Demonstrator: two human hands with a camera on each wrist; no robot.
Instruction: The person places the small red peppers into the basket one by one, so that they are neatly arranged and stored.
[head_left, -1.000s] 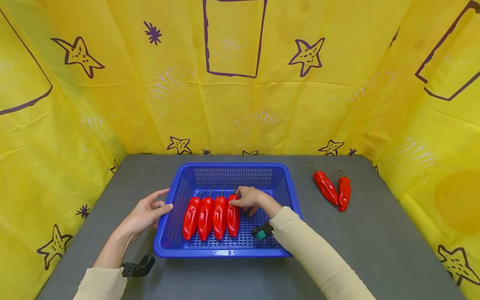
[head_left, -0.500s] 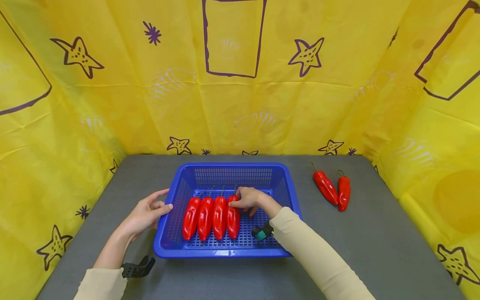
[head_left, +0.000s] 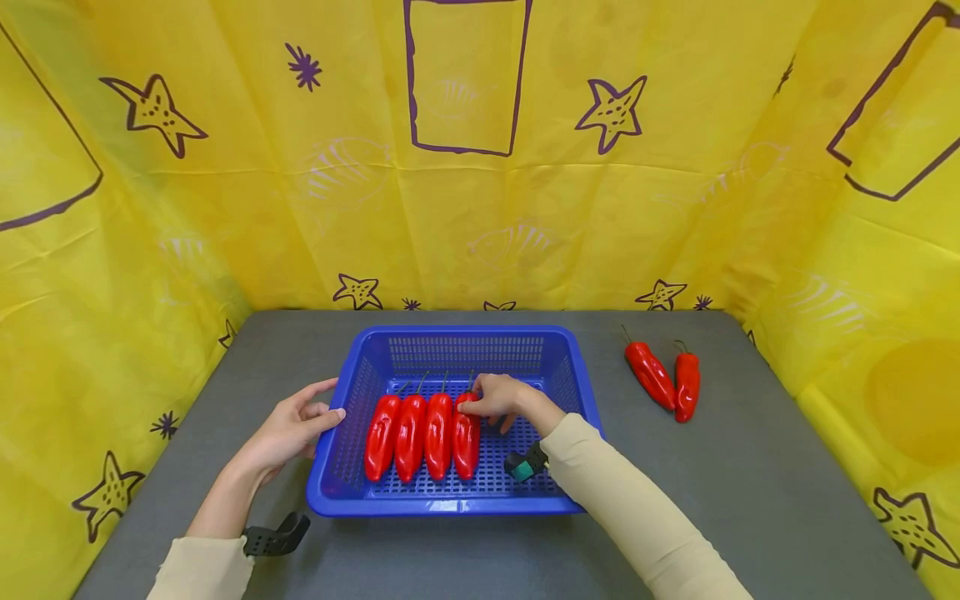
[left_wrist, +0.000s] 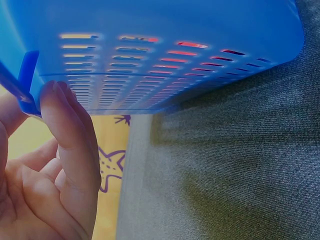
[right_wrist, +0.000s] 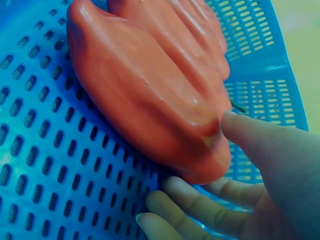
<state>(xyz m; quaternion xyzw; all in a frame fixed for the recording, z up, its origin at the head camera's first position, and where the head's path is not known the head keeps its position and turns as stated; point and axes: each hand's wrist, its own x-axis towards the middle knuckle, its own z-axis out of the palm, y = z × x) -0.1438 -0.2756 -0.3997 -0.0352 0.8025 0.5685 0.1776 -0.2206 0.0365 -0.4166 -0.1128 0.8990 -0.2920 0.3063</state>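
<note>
Inside a blue plastic basket point(head_left: 457, 506), several glossy red peppers lie side by side in a row, stems toward the back. My right hand point(head_left: 501, 397) holds the rightmost red pepper point(head_left: 467, 446) near its stem end. In the right wrist view, the thumb of that hand point(right_wrist: 280, 155) touches the top of the pepper point(right_wrist: 145, 90) and the other fingers reach along its side near the basket floor. My left hand point(head_left: 288, 427) pinches the basket's left rim. The left wrist view has its fingers point(left_wrist: 70, 130) against the slotted outer wall.
Two more red peppers, a left one point(head_left: 651, 375) and a right one point(head_left: 687, 386), lie close together on the grey table point(head_left: 757, 500), right of the basket. A yellow patterned cloth point(head_left: 465, 208) encloses the table at the back and sides.
</note>
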